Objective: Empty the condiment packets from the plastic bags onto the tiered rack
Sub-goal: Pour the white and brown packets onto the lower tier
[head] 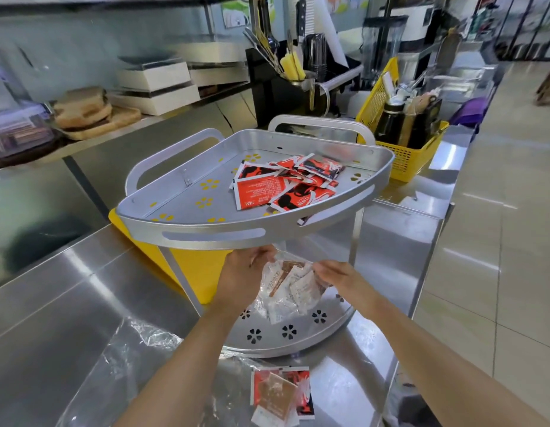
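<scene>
Nearest, at six o'clock from the rack, a second bag of packets is lying on the counter, with an empty bag at its ten o'clock. Over the lower tier, the left hand and right hand are each pinching one side of a clear bag of white and brown packets hanging between them. Red packets are lying heaped on the upper tier, toward two o'clock. Beyond, at one o'clock, a yellow basket is standing.
</scene>
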